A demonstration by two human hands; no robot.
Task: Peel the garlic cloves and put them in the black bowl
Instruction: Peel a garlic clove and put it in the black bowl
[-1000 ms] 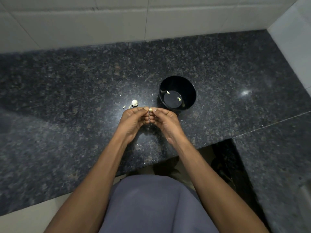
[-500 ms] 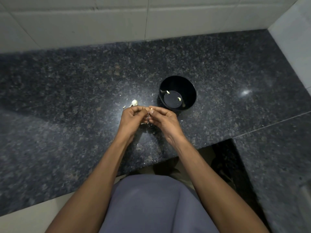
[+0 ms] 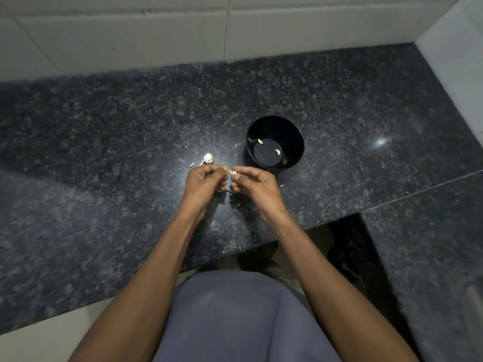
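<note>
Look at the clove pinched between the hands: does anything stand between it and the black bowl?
Nothing visible does. The garlic clove is pinched in the right hand, with the left hand beside it. The black bowl stands just beyond, open-topped, with only bare countertop and skin flecks between.

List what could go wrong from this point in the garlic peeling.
1. The garlic clove is small and only pinched between the fingertips of the left hand and right hand, above the countertop, not the black bowl; a slip would likely drop it onto the stone.
2. Skin flakes lie scattered near the bowl; some might be carried in with the peeled cloves.
</note>
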